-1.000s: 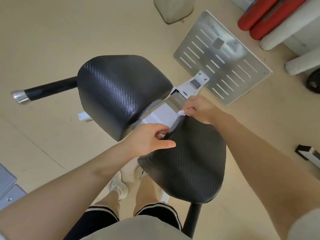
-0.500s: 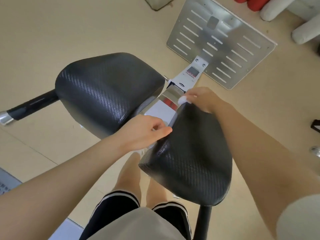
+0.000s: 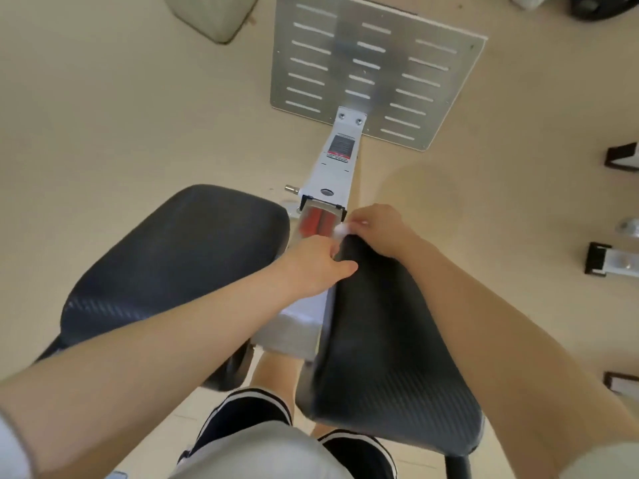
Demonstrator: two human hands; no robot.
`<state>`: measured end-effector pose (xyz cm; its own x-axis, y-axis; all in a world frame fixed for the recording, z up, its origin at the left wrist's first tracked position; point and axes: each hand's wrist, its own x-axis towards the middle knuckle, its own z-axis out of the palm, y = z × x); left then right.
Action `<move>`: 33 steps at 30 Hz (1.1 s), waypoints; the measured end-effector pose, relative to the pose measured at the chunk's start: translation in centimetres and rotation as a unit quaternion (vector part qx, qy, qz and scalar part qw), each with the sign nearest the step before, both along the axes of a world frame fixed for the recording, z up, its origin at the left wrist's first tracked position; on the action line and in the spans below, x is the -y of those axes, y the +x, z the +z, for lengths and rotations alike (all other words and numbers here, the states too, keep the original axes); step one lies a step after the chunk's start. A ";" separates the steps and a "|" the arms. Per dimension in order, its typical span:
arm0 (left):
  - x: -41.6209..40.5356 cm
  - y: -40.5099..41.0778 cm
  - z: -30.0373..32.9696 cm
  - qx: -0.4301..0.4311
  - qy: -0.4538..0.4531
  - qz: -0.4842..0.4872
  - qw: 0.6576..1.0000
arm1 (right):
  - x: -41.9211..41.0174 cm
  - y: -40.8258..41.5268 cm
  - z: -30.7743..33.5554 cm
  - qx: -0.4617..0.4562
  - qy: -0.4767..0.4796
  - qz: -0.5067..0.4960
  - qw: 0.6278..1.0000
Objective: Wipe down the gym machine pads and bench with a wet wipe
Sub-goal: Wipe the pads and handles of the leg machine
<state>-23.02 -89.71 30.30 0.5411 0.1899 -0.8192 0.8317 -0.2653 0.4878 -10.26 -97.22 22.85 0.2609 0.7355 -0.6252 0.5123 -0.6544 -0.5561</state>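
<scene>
Your right hand [image 3: 380, 229] pinches a white wet wipe [image 3: 340, 230] against the far tip of the right black pad [image 3: 387, 340]; your left hand [image 3: 316, 261] grips that pad's inner edge, fingers curled; the left pad [image 3: 186, 257] lies beside it.

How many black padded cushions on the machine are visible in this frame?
2. The left pad sits left of the white centre beam; the right pad lies right of it, with both hands at its far end. Others may lie outside the frame.

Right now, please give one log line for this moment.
right hand: pinching white wet wipe | left hand: bracing black textured pad | stage: wiping top edge
</scene>
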 end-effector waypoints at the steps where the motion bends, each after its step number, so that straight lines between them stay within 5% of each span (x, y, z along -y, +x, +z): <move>1: -0.2 0.3 -0.8 -0.010 -0.015 0.017 1.000 | 0.1 0.8 -1.0 0.005 -0.036 -0.033 0.999; 8: -0.4 1.1 -3.8 -0.007 -0.107 0.016 0.994 | 3.8 5.0 -2.6 -0.031 -0.206 -0.156 0.965; 11: -1.0 1.5 -3.7 -0.005 -0.106 -0.028 0.994 | 2.7 3.8 -1.4 -0.042 -0.171 -0.180 0.968; 18: -1.7 2.5 -4.2 -0.053 -0.069 -0.109 0.990 | -1.1 0.7 0.5 -0.077 -0.086 -0.059 0.992; 27: -1.9 3.6 -3.5 0.021 -0.060 -0.126 0.990 | 7.1 6.0 0.0 0.044 -0.209 -0.205 0.955; 30: -1.4 4.1 -3.6 0.014 -0.022 -0.207 0.978 | 6.6 5.2 0.5 0.008 -0.158 -0.260 0.953; 33: -0.8 4.7 -3.8 0.030 0.020 -0.237 0.971 | 4.6 3.8 0.7 -0.041 -0.109 -0.199 0.973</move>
<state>-18.35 -88.88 26.52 0.6227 -0.0613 -0.7800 0.5816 -0.6306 0.5139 -6.44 -101.86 23.57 0.4412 0.4334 -0.7858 0.1536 -0.8992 -0.4097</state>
